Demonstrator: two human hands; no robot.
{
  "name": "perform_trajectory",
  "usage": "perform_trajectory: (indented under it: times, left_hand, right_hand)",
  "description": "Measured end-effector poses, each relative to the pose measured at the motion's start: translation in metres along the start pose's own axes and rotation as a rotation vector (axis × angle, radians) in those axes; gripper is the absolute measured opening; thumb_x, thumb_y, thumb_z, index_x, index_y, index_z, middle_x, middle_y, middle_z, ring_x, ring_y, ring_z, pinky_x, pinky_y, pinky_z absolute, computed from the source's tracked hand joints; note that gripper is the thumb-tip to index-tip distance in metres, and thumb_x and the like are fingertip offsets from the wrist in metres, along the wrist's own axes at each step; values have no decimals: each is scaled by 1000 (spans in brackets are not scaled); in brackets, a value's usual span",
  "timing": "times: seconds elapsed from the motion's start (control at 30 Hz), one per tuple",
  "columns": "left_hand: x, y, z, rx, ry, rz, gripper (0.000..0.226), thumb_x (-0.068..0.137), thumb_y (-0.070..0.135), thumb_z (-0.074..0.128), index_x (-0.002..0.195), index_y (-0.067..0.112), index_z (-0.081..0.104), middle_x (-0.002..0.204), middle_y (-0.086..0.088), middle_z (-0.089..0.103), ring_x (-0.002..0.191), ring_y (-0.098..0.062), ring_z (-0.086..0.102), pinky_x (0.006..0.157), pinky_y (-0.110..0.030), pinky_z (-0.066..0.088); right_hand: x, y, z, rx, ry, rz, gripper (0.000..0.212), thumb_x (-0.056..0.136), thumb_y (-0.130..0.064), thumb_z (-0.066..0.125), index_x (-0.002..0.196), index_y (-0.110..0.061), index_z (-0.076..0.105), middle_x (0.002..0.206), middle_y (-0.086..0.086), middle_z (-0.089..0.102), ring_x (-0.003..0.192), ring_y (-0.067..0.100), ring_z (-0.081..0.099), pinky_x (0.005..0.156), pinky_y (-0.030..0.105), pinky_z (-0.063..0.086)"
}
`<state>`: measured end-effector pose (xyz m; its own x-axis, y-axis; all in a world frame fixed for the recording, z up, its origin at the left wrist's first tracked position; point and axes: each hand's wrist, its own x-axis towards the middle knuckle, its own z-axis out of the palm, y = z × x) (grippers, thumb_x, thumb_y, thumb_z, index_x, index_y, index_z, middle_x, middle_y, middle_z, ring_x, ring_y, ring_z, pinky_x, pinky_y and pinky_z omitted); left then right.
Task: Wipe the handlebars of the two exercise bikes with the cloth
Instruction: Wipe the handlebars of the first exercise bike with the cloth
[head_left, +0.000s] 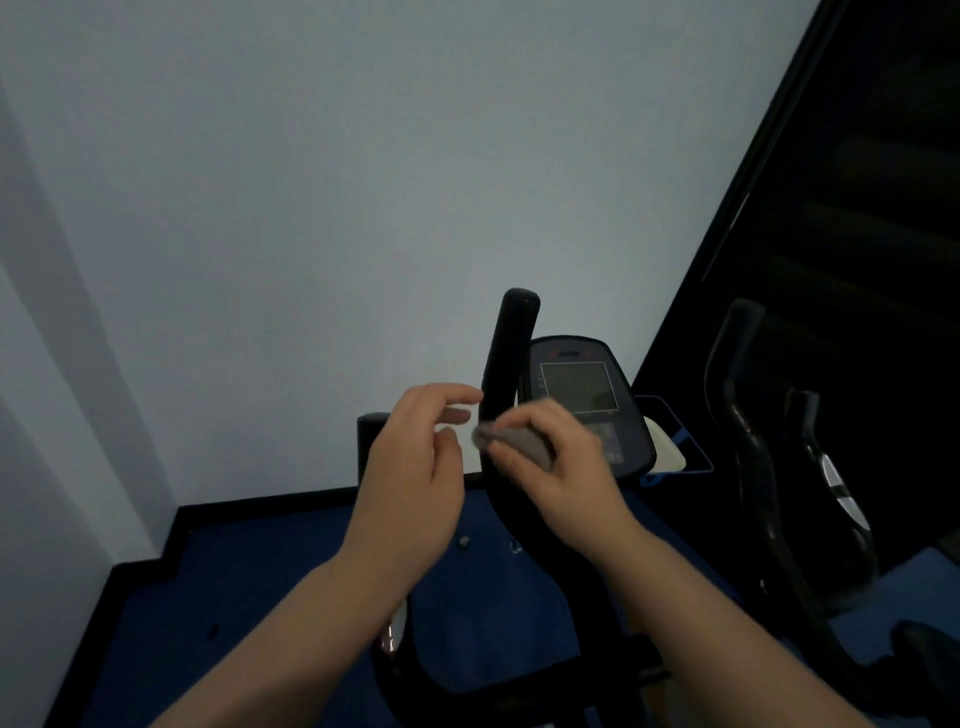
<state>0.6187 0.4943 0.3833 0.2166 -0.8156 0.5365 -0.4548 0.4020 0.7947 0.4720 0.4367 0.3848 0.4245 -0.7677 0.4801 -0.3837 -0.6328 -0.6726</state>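
A black upright handlebar (506, 353) of the near exercise bike rises in the middle of the view. My right hand (558, 478) grips a small grey cloth (511, 439) against this bar, about halfway up. My left hand (415, 467) hovers just left of the bar, fingers loosely spread, holding nothing. A shorter black bar end (371, 431) shows behind my left hand. At the right stands a second bike's curved handlebar (737, 395), dark and untouched.
The bike's console (582, 400) with a grey screen sits right behind my right hand. A pale wall fills the upper left. A dark window or panel covers the upper right. Blue floor (249, 587) with a black skirting lies below.
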Motion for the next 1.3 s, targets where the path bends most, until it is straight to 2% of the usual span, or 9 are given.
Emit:
perform_trajectory:
  times: [0.1,0.3,0.5,0.63,0.83,1.0,1.1,1.2,1.3]
  left_hand:
    - [29,9,-7,-3,17,118,44,90,-10,40,117,19,57,117,7,57,111,-2,54,93,-15,43]
    - [77,18,-3,-99,-23,123,38,94,-1,43,127,14,54,123,4,58,113,-1,53,95,-13,41]
    - [73,11,12,-126,-60,160,38,94,-2,42,126,14,54,125,2,55,117,-2,50,93,-10,40]
    - [68,4,16,-173,-63,127,41,95,1,44,133,18,48,130,6,51,122,-2,48,96,-18,45]
    - [58,-2,22,-185,-71,62,44,97,8,44,137,25,43,132,11,49,122,3,46,99,-17,42]
    - [44,-8,32,-106,-44,-8,54,96,7,39,141,37,33,133,14,43,124,1,43,103,-34,44]
    - [39,-12,34,-92,-51,-13,56,97,10,41,141,41,29,134,15,40,126,-4,40,102,-38,45]
    - [27,-13,39,-80,-53,-34,61,97,11,44,142,45,22,137,18,36,127,0,34,105,-27,40]
    - [6,-15,47,23,-79,-44,67,96,11,43,148,38,12,147,17,24,127,5,25,96,2,24]
  right_hand:
    - [3,-5,-19,-115,-153,-96,11,82,-24,71,89,-29,64,88,-14,57,85,0,57,73,13,42]
    - [74,-26,-12,-138,415,-275,14,82,-6,70,95,-12,66,98,0,55,94,10,56,80,14,43]
    - [29,2,3,-76,193,-215,19,81,4,67,92,-11,65,95,-1,55,92,-3,54,79,8,39]
    - [57,-14,-23,0,448,-193,19,83,-6,67,94,-21,62,97,2,57,94,-2,54,83,7,38]
    - [84,-30,-8,171,420,-11,10,94,-18,57,98,-27,58,105,2,56,94,3,56,81,13,44]
    - [27,-16,29,338,427,134,12,94,-12,55,90,-23,51,83,-13,61,76,1,58,66,14,45]
    - [52,-19,10,420,508,175,13,95,-20,54,86,-28,51,82,-4,61,72,7,57,64,25,48]
    - [80,-31,6,359,606,70,16,98,-23,48,88,-36,45,89,3,58,77,10,56,66,24,48]
    - [51,-15,23,154,464,31,18,96,-16,53,90,-30,44,89,0,54,79,6,54,69,17,43]
